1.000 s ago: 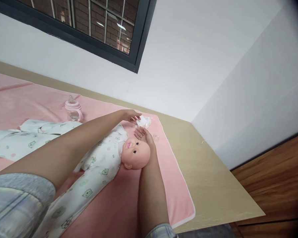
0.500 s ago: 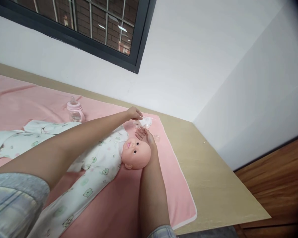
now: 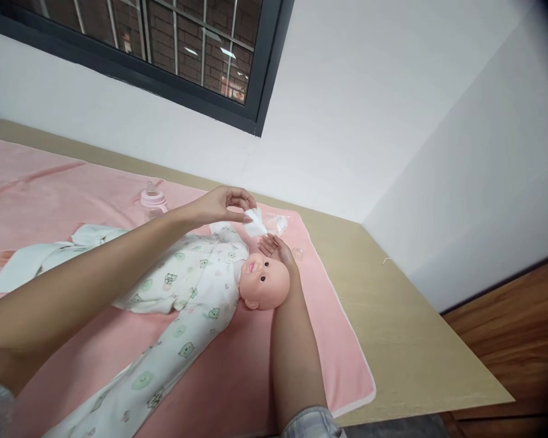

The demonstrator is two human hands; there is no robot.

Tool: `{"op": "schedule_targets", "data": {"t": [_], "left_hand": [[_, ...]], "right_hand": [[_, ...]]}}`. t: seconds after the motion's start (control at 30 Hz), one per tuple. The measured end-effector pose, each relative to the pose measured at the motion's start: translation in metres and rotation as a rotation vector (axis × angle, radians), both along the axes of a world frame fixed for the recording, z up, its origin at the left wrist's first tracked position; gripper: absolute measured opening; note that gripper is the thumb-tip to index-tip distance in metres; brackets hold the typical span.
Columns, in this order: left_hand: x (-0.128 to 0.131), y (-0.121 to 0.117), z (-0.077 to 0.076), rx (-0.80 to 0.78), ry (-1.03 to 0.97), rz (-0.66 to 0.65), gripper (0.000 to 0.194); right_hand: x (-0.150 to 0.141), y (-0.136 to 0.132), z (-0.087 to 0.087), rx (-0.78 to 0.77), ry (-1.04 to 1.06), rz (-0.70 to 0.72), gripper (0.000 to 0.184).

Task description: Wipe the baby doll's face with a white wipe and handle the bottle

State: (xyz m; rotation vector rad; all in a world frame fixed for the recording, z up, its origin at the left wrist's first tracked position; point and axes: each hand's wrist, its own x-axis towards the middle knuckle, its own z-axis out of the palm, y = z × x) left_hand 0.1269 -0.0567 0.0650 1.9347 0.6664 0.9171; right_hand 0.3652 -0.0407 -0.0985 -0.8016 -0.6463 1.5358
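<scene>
A bald baby doll (image 3: 263, 283) in a white patterned sleepsuit lies on its back on a pink blanket (image 3: 237, 377). My left hand (image 3: 231, 204) pinches a small white tissue (image 3: 256, 223) between thumb and fingers, above the blanket just past the doll's shoulder. My right hand (image 3: 278, 249) lies palm up beyond the doll's head, its fingers loosely extended, with the head resting against my right wrist and forearm. The tissue's lower corner comes close to my right fingers; whether they touch, I cannot tell. A clear plastic packet (image 3: 281, 225) lies just behind them.
A pink-topped baby bottle (image 3: 153, 202) stands on the blanket at the left. A small clear item (image 3: 298, 253) lies right of my right hand. The tan tabletop (image 3: 393, 340) extends to the right, below a white wall (image 3: 329, 121) and a dark-framed window (image 3: 256, 103).
My left hand has drawn back leftward from the plastic packet with the white tissue in its fingers. My right hand stays by the doll's head. The whole view has shifted slightly.
</scene>
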Motion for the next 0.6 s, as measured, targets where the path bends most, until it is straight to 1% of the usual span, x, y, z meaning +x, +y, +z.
{"op": "schedule_targets", "data": {"t": [0.1,0.2,0.3,0.4,0.5,0.6], "left_hand": [[-0.013,-0.021,0.004,0.011,-0.063,-0.066,0.038],[-0.023,-0.033,0.004,-0.076,-0.098,-0.119,0.038],[-0.03,-0.038,0.001,-0.172,-0.104,-0.091,0.044],[-0.035,-0.037,-0.004,-0.201,-0.141,-0.106,0.048],[-0.038,-0.034,-0.01,-0.168,-0.14,-0.147,0.047],[-0.035,-0.033,-0.015,-0.038,-0.068,-0.236,0.035]], "right_hand": [[-0.001,-0.001,0.001,0.003,-0.011,-0.008,0.019],[0.0,-0.001,0.0,0.008,-0.027,-0.01,0.024],[0.0,0.003,-0.002,0.001,-0.045,0.008,0.028],[-0.001,0.005,-0.004,0.004,-0.05,-0.005,0.026],[-0.003,0.002,-0.001,0.01,-0.063,-0.021,0.024],[-0.006,-0.006,0.004,0.023,-0.089,-0.027,0.028]]}}
